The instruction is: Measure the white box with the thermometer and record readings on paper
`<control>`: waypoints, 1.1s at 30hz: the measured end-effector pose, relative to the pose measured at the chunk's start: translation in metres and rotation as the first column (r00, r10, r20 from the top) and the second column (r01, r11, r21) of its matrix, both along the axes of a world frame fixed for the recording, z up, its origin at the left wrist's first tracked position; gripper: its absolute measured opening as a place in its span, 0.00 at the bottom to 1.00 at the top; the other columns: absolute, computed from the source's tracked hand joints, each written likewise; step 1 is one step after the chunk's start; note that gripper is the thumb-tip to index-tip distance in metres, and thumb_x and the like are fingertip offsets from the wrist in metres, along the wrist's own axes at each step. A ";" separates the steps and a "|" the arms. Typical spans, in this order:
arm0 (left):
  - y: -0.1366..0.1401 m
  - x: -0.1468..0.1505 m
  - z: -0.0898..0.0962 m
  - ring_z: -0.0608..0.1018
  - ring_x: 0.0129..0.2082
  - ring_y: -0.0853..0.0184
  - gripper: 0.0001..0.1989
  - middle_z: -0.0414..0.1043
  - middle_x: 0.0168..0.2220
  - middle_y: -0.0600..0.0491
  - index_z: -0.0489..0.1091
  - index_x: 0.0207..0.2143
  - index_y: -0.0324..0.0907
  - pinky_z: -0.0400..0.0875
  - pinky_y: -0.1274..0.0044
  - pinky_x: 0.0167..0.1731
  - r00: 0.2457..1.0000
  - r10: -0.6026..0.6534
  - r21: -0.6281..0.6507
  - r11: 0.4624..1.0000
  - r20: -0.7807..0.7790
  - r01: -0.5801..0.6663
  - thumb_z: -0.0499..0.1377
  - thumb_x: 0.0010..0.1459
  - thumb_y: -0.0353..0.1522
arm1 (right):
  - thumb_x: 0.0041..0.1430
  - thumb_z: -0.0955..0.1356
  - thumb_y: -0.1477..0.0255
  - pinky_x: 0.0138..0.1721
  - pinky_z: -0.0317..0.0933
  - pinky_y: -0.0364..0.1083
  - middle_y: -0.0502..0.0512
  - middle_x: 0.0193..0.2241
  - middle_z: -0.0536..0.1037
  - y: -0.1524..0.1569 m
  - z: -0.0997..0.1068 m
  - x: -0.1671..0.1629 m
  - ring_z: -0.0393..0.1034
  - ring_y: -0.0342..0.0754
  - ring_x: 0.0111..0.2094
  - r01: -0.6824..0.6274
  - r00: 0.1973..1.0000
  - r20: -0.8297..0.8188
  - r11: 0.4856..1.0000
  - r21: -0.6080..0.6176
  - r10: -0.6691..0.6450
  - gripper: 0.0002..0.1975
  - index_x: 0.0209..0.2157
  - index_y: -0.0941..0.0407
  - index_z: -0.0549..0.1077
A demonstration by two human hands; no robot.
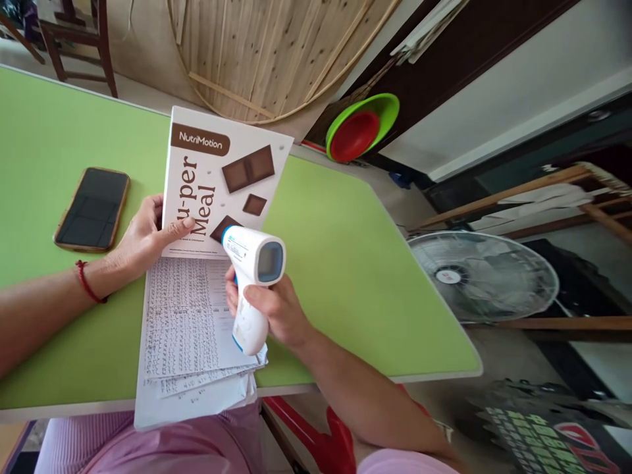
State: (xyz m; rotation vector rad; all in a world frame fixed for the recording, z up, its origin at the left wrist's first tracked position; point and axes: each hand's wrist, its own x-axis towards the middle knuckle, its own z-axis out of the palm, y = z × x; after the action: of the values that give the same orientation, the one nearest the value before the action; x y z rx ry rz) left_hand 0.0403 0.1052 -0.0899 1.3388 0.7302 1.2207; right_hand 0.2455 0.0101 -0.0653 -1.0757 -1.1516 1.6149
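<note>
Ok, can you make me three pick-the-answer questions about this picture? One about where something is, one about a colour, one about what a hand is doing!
1. Where is the phone?
A. on the green table, left of the box
B. on the floor
C. on the papers

2. What colour is the bowl inside the green bowl?
A. blue
B. red
C. white

3. What is the right hand doing?
A. lying flat
B. holding a cup
C. gripping the thermometer

Answers: 1 A, the phone lies on the table beyond the left hand. 2 B, the red bowl nests inside. 3 C, its fingers wrap the handle.
</note>
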 end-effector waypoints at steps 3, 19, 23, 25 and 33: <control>0.000 0.000 0.001 0.76 0.50 0.47 0.29 0.74 0.49 0.43 0.69 0.49 0.41 0.75 0.60 0.43 0.997 0.046 -0.009 0.999 -0.055 -0.046 0.72 0.49 0.44 | 0.46 0.74 0.59 0.23 0.60 0.45 0.46 0.22 0.69 0.003 -0.008 -0.002 0.63 0.41 0.21 0.042 0.999 0.031 0.999 0.032 -0.043 0.17 0.34 0.55 0.72; -0.005 0.003 0.017 0.77 0.45 0.51 0.29 0.75 0.47 0.44 0.70 0.45 0.40 0.73 0.60 0.45 0.990 0.024 0.021 1.000 -0.139 -0.021 0.73 0.47 0.47 | 0.49 0.74 0.56 0.27 0.63 0.46 0.48 0.23 0.72 0.005 -0.007 -0.005 0.66 0.42 0.25 -0.008 0.993 0.116 0.992 0.124 -0.007 0.16 0.29 0.55 0.73; -0.005 0.003 0.015 0.77 0.44 0.52 0.30 0.76 0.46 0.44 0.69 0.46 0.40 0.73 0.60 0.44 0.989 0.040 0.030 0.999 -0.140 -0.037 0.73 0.47 0.47 | 0.50 0.73 0.56 0.26 0.62 0.46 0.48 0.22 0.70 0.005 -0.006 -0.005 0.65 0.42 0.24 -0.026 0.993 0.121 0.988 0.151 0.008 0.17 0.26 0.55 0.71; -0.004 0.002 0.014 0.77 0.44 0.52 0.30 0.76 0.45 0.44 0.69 0.45 0.40 0.73 0.60 0.44 0.989 0.038 0.033 0.999 -0.140 -0.034 0.73 0.47 0.48 | 0.50 0.73 0.55 0.26 0.62 0.46 0.48 0.22 0.70 0.005 -0.005 -0.006 0.65 0.42 0.24 -0.021 0.992 0.126 0.988 0.153 0.001 0.17 0.25 0.55 0.71; -0.007 0.001 0.019 0.77 0.45 0.50 0.30 0.75 0.47 0.45 0.70 0.46 0.42 0.72 0.57 0.46 0.981 0.043 0.032 0.999 -0.188 -0.037 0.72 0.48 0.49 | 0.48 0.74 0.54 0.26 0.61 0.46 0.46 0.20 0.66 0.004 -0.004 -0.006 0.62 0.41 0.22 -0.042 0.987 0.159 0.993 0.112 0.024 0.22 0.21 0.54 0.64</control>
State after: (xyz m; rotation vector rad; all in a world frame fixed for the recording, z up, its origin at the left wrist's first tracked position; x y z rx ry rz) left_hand 0.0418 0.0986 -0.0709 1.4835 0.8801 1.1495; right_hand 0.2398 0.0141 -0.0697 -1.1295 -1.3562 1.4903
